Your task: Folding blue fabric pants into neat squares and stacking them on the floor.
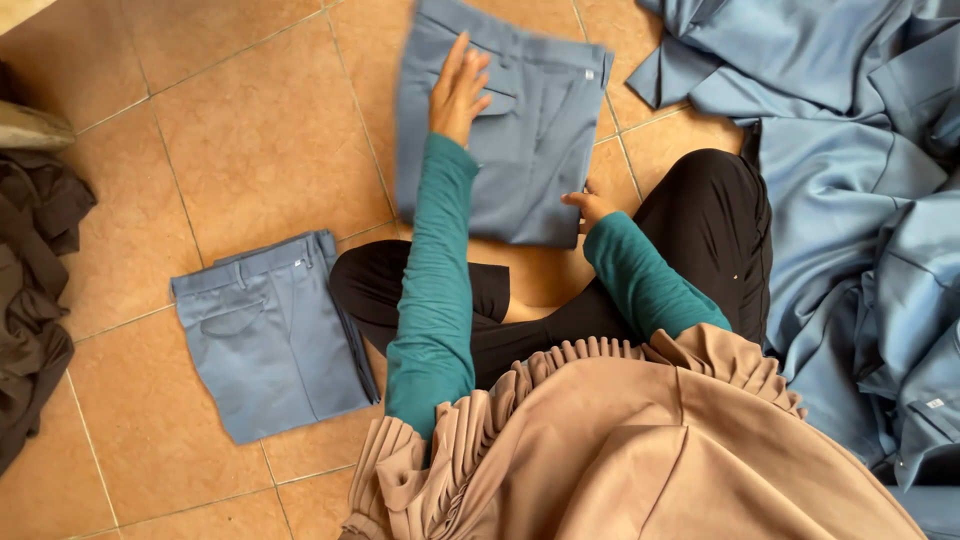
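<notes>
Blue-grey woven cloth, smooth and matte, makes up the folded trousers [520, 140] lying on the terracotta tiled floor [250, 130] ahead of your crossed legs. Your left hand [458, 92] lies flat on them, fingers spread, its grip wide and closed on nothing. Your right hand [590, 208] pinches the near edge of the fold; its fingertips are tucked under the cloth and hard to make out. A second folded pair [270, 335], squarish, sits by your left knee. Rumpled blue garments [860, 200] run off the right edge; dark brown cloth [35, 290] is cut off at left.
</notes>
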